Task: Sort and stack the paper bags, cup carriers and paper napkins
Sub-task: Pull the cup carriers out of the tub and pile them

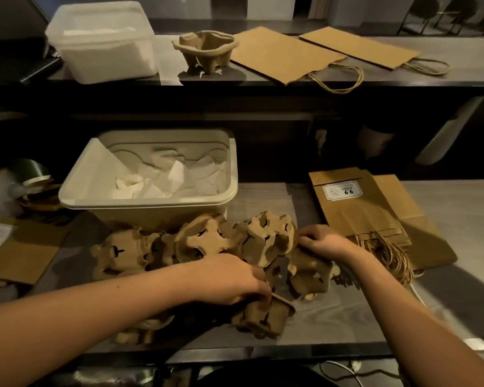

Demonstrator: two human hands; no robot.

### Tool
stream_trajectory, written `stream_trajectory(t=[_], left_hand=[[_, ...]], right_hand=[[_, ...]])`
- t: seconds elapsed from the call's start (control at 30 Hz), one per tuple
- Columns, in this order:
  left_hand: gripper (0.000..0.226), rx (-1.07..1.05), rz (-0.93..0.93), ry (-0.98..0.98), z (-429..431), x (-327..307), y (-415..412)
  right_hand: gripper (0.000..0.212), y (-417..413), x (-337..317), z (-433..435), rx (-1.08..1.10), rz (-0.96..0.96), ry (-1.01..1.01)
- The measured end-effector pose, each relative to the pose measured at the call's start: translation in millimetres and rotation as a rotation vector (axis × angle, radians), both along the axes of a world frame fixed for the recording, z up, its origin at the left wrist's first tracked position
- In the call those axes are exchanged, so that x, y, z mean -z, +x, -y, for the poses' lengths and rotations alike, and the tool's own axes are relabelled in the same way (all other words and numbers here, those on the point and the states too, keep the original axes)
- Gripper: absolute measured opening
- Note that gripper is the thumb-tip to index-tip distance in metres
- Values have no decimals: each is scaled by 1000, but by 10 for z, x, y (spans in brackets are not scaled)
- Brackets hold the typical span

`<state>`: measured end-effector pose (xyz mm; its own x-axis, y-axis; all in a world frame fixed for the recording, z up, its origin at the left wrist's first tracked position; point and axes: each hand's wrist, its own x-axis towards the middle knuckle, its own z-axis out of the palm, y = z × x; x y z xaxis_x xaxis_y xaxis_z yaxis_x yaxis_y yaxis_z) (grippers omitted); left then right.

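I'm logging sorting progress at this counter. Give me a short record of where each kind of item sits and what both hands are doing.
left hand: grips the near carrier at the counter's front
right hand: pinches the right-end carrier
loose carriers: heaped in front of the open tub
napkins: crumpled inside the open tub
bag stack: lower counter, right side, handles toward the person
upper shelf: lidded tub, one upright carrier, two flat bags
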<state>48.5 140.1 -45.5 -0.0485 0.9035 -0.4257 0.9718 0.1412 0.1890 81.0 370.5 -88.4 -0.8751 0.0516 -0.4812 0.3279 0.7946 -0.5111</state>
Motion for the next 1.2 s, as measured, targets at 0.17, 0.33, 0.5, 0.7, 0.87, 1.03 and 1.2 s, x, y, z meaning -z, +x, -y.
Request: stream_trajectory(t=[0.17,0.33,0.5,0.7,0.87,1.03,1.2], left_hand=[[38,25,-38,109,7,133,-35],[32,62,-149,280,38,205,-133],[45,94,-231,337,62,241,-195],[50,149,-263,358,47,289,-250],[48,176,-279,426,60,258,-284],[47,186,-329,449,109,274,-307],[47,173,-363,453,158,269,-331]], right_hand=[[17,-102,206,45,-148,-20,139],[17,-146,333,24,-83,-166,77],[11,-160,379,-37,18,-299,73],[17,-230,437,-48,91,-351,33],[11,-311,493,-16,150,-502,-7],[39,-562,442,68,-106,-418,172],[42,-702,526,125,-156,-308,204]])
